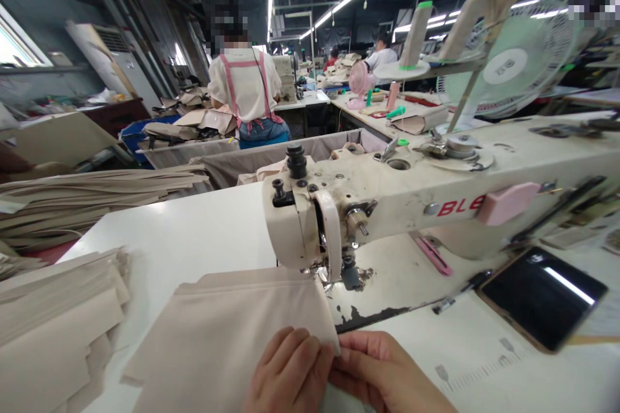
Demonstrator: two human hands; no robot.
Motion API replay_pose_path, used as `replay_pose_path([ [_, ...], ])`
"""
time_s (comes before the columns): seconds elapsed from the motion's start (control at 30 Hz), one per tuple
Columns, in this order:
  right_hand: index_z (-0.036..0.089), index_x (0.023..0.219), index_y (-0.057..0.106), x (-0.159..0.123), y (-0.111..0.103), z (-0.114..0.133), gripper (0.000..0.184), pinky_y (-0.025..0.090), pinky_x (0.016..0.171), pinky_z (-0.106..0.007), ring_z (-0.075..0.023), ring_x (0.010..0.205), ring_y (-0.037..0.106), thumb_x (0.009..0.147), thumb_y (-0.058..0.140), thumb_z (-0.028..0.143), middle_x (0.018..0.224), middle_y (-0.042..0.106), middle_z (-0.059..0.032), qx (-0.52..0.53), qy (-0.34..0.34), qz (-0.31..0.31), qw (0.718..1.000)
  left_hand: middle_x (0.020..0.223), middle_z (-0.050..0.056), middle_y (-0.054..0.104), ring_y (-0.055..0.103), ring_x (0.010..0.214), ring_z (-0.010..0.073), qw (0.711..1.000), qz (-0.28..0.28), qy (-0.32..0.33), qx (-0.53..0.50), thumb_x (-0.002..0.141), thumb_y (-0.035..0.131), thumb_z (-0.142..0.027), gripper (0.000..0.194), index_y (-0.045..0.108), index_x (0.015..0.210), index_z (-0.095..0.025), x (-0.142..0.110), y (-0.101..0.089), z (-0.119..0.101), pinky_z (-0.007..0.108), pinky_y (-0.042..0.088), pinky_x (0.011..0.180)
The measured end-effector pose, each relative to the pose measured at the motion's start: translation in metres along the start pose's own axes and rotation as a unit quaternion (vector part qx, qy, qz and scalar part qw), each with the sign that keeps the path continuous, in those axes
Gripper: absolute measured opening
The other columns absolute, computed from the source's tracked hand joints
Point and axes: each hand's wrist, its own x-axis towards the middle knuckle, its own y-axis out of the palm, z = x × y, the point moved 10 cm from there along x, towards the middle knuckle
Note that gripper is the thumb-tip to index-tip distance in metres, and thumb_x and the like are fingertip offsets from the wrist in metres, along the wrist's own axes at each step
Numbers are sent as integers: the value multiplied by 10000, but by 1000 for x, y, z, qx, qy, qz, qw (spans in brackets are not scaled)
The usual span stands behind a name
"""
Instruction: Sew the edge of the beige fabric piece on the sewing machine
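Observation:
A folded beige fabric piece (232, 329) lies on the white table in front of me, its far corner under the head of the cream sewing machine (368, 200). My left hand (290, 371) rests flat on the fabric's near right part. My right hand (387, 371) pinches the fabric's right edge beside the left hand. The presser foot (349, 274) sits just past the fabric's right corner.
A stack of beige pieces (53, 329) sits at the left, more piles (97, 197) behind it. A dark phone (542, 297) and a pen (460, 292) lie at the right. A person in a pink apron (247, 97) works farther back. A fan (513, 64) stands behind the machine.

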Motion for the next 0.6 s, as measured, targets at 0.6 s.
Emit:
replay_pose_path([
  [0.6, 157, 972, 673, -37, 59, 54, 333, 537, 893, -288, -182, 905, 672, 1026, 345, 149, 889, 727, -74, -706, -479, 142, 502, 922, 58, 674, 613, 847, 202, 974, 163, -108, -119, 963, 470, -186, 149, 617, 990, -174, -5, 36, 53, 310, 537, 739],
])
